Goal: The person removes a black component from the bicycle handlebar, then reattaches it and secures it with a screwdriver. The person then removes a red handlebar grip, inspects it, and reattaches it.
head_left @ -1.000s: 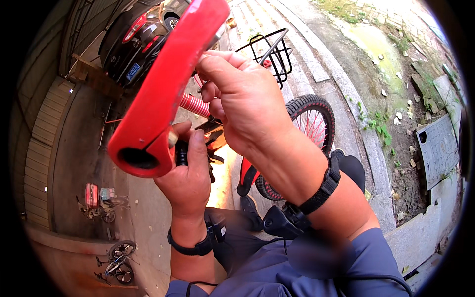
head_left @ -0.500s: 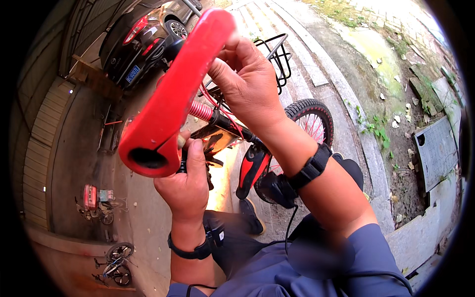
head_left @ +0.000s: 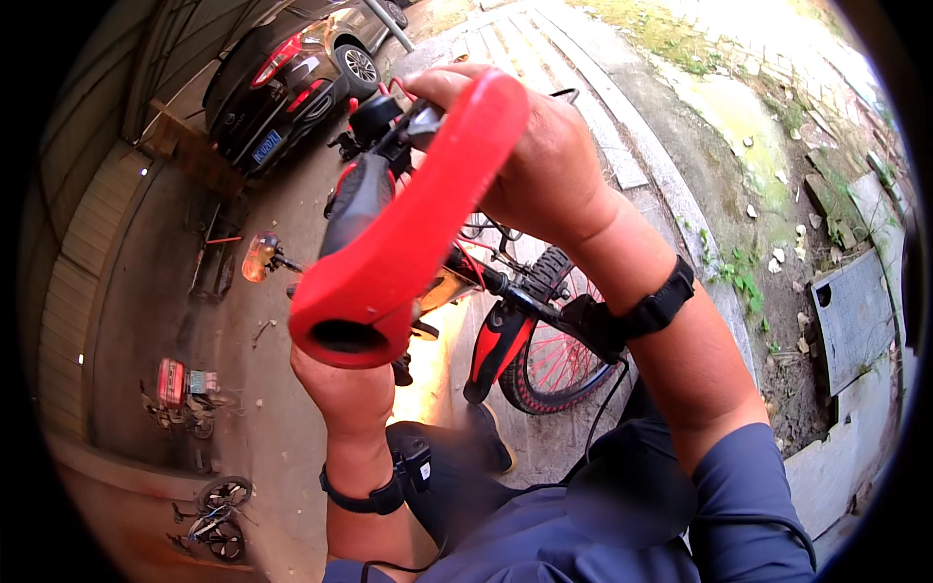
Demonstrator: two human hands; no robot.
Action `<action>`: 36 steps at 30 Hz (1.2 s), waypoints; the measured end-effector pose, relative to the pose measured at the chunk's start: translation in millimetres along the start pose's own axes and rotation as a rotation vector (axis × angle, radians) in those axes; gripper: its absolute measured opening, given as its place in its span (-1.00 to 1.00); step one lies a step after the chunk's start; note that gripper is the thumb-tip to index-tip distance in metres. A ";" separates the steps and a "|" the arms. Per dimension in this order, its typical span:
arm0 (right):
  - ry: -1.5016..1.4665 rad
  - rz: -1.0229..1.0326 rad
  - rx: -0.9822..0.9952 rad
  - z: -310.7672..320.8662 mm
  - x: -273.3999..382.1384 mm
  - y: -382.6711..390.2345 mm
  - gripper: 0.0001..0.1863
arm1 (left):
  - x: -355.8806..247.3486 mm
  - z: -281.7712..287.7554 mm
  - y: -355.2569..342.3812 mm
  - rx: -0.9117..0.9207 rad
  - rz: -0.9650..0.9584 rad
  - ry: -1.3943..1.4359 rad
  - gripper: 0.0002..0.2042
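A smooth red curved piece, which looks like a bicycle bar end with a round hole at its lower end, fills the middle close to me. My left hand is closed on that lower end from below, its fingers mostly hidden behind it. Behind the upper arm of the piece, my right hand is curled, fingers bent near the handlebar's grey brake lever. What its fingertips grip is covered. Just left of the red piece shows a black handlebar grip. The bicycle's front wheel stands below.
A dark car is parked at the far left. Further down that side are a parked scooter and another bicycle. Stone slabs and a weedy dirt strip run along the right, with a grey board lying there.
The red piece and both hands have shifted; my right hand moved right and now sits behind the piece. The handlebar grip, brake lever and more of the front wheel have come into sight.
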State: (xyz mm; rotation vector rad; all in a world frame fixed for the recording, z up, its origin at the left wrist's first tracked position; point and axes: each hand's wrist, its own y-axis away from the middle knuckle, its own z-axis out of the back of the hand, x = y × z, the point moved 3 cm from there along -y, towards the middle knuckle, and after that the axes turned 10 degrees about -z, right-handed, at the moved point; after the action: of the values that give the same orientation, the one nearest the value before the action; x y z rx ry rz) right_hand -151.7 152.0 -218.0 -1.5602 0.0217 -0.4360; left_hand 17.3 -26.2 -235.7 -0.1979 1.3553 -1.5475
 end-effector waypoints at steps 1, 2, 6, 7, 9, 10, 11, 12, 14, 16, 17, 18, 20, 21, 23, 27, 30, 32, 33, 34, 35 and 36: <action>0.013 0.011 0.017 1.9 -0.2 -1.2 -0.59 | -1.4 0.1 -0.7 -0.004 0.016 0.014 -0.78; 0.019 0.040 0.018 3.2 -0.2 -3.2 -0.58 | -4.7 1.5 -1.4 -0.012 0.033 0.029 -0.77; 0.019 0.112 0.065 7.4 -4.1 -9.9 -0.57 | -23.7 9.9 -10.8 0.030 0.152 0.300 -0.88; 0.045 0.086 0.124 7.9 -4.7 -9.8 -0.59 | -31.7 16.2 -12.0 0.083 0.264 0.331 -0.93; 0.044 0.080 0.158 8.7 -5.3 -11.7 -0.60 | -52.5 17.7 -25.0 0.367 0.071 0.518 -0.93; 0.063 0.085 0.164 11.0 -4.1 -12.0 -0.57 | -62.6 18.3 -32.2 0.515 -0.030 0.693 -0.92; 0.046 0.080 0.171 12.0 -4.2 -12.8 -0.54 | -70.4 15.3 -35.5 0.641 -0.010 0.865 -0.89; 0.032 0.076 0.179 13.2 -3.8 -14.2 -0.52 | -78.6 11.4 -37.9 0.750 -0.017 1.058 -0.85; 0.043 0.013 0.216 14.2 -2.5 -14.2 -0.56 | -90.4 5.1 -41.7 0.967 -0.105 1.233 -0.86; 0.067 -0.026 0.222 15.2 -0.8 -14.2 -0.57 | -99.7 -5.8 -37.9 0.972 -0.105 1.427 -0.83; 0.060 -0.057 0.221 14.9 -0.1 -14.1 -0.57 | -103.3 -7.6 -35.3 0.966 -0.094 1.502 -0.82; 0.054 -0.057 0.226 14.1 0.8 -14.6 -0.57 | -105.8 -9.2 -32.2 0.960 -0.083 1.578 -0.81; 0.045 -0.067 0.230 14.6 1.3 -15.6 -0.58 | -107.4 -10.6 -27.6 0.938 -0.047 1.670 -0.81; 0.031 -0.077 0.233 14.5 1.7 -16.0 -0.58 | -107.4 -10.9 -26.3 0.930 -0.035 1.704 -0.81; 0.048 -0.088 0.243 14.2 2.3 -15.8 -0.58 | -104.3 -8.5 -28.4 0.929 -0.033 1.709 -0.82; 0.046 -0.100 0.196 13.7 3.9 -14.3 -0.57 | -99.1 7.7 -44.4 0.945 -0.006 1.532 -0.83; 0.006 -0.145 0.224 13.9 3.2 -14.5 -0.57 | -88.9 25.4 -77.4 0.795 -0.127 1.159 -0.86; 0.037 -0.128 0.219 13.6 3.8 -15.2 -0.58 | -82.6 32.8 -103.0 0.653 -0.251 0.817 -0.88; 0.043 -0.129 0.223 14.0 4.3 -15.2 -0.58 | -79.3 33.4 -116.4 0.695 -0.313 0.588 -0.88; 0.044 -0.129 0.226 14.0 5.0 -15.2 -0.58 | -76.6 31.6 -129.2 0.702 -0.391 0.377 -0.87; 0.045 -0.113 0.210 14.5 5.7 -15.6 -0.58 | -75.4 27.1 -136.9 0.703 -0.434 0.241 -0.84; 0.046 -0.096 0.222 14.4 6.5 -15.7 -0.58 | -73.7 20.1 -148.5 0.716 -0.548 0.162 -0.86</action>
State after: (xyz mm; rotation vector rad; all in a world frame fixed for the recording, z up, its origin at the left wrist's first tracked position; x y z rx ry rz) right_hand -145.6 164.7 -200.8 -1.3360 -0.0639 -0.5318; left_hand -18.9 -7.3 -73.9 0.0119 0.8111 -2.4573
